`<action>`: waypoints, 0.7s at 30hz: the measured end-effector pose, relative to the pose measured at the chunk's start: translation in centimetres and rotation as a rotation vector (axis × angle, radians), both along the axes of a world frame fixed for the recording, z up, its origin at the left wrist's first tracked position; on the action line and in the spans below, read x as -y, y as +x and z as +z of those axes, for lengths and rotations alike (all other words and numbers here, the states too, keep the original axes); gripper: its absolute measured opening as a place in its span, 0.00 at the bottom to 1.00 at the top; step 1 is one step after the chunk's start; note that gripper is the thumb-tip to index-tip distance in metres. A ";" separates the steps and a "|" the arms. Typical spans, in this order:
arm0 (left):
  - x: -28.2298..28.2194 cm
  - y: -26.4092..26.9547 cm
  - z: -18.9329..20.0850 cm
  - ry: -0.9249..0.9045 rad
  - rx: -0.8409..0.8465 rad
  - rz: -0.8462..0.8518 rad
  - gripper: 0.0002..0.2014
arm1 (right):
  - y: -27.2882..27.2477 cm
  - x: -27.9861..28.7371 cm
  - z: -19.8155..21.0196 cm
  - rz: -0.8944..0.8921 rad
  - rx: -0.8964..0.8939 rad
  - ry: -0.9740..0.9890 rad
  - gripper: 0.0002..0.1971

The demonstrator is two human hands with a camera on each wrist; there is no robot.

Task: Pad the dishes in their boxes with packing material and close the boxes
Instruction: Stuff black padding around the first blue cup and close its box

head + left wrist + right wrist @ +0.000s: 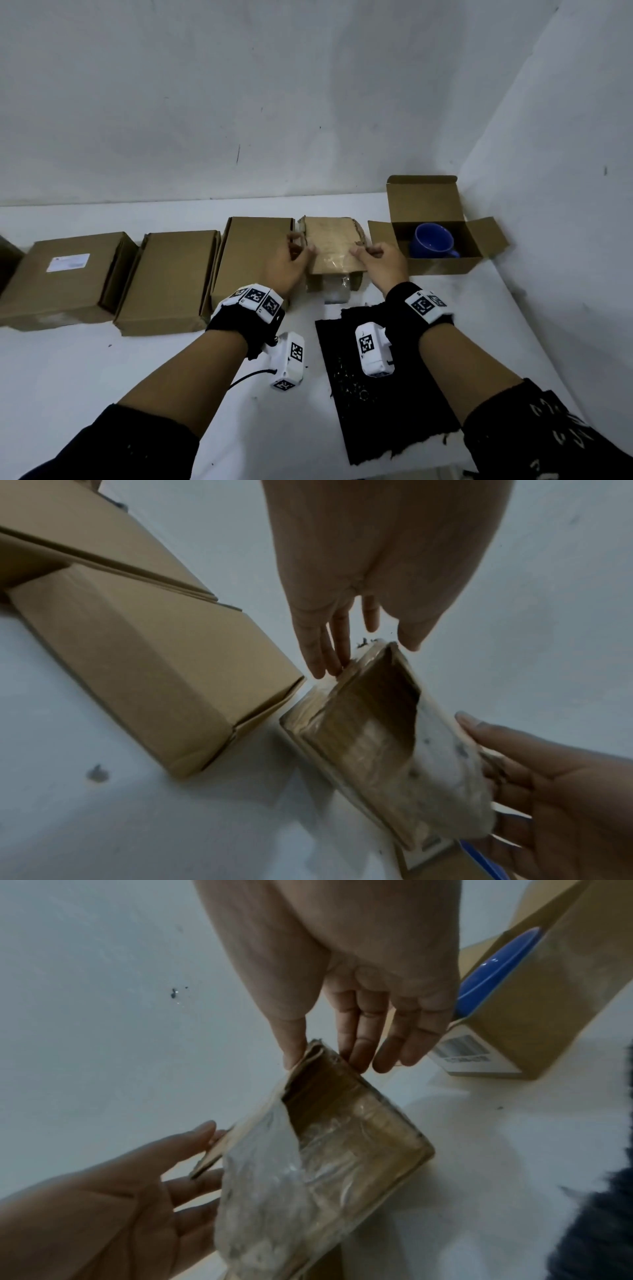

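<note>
A worn brown cardboard sleeve wrapped in clear plastic film [334, 248] is held up off the white worktop [137, 377], between the row of closed boxes and the open one. Both wrist views show it as a hollow, open-ended piece with crinkled film hanging across part of its opening.

The left hand [287, 265] takes its left edge: the fingers [329, 647] lie nearly straight along that side with the thumb at the top corner, a light pinch rather than a full grip. The right hand [382, 263] takes the right edge the same way, the thumb pressed on the corner and the fingers [363, 1039] loosely extended behind it. Whether either grasp is firm cannot be told.

Just right of the sleeve stands an open brown cardboard box [442, 263] with its lid flap upright and side flaps spread; a blue ceramic cup [433, 241] lies inside it. The right wrist view shows a white barcode label [469, 1053] on the box's side.

To the left, three closed brown cardboard boxes sit in a row, touching or nearly so: the nearest [250, 260] just beside the left hand, a middle one [171, 281], and one bearing a white label [65, 277].

On the worktop under the right forearm lies a ragged-edged sheet of black foam [376, 411].
</note>
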State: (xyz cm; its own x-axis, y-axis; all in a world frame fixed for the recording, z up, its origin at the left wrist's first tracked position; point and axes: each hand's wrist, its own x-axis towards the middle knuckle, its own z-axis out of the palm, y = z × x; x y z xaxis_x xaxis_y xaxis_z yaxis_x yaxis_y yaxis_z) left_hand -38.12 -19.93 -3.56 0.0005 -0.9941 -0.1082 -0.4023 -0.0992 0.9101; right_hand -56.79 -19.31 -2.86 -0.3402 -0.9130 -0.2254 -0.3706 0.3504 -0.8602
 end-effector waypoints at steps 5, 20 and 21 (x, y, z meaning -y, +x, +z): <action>2.3 0.5 1.0 -0.103 0.086 -0.060 0.18 | 1.4 2.2 2.3 0.029 -0.043 0.007 0.18; 6.4 -0.3 1.0 -0.007 0.104 -0.006 0.18 | 4.2 2.3 1.1 0.048 0.069 -0.078 0.15; 6.4 -0.3 0.9 -0.007 0.100 0.000 0.17 | 4.3 2.6 0.6 0.024 0.102 -0.068 0.15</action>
State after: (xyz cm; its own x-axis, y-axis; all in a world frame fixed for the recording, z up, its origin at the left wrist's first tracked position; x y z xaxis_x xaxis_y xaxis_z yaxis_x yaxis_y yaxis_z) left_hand -38.41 -26.31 -2.62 0.0107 -0.9949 -0.1007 -0.4911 -0.0930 0.8662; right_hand -52.49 -21.94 -2.28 -0.2966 -0.9349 -0.1950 -0.2878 0.2822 -0.9152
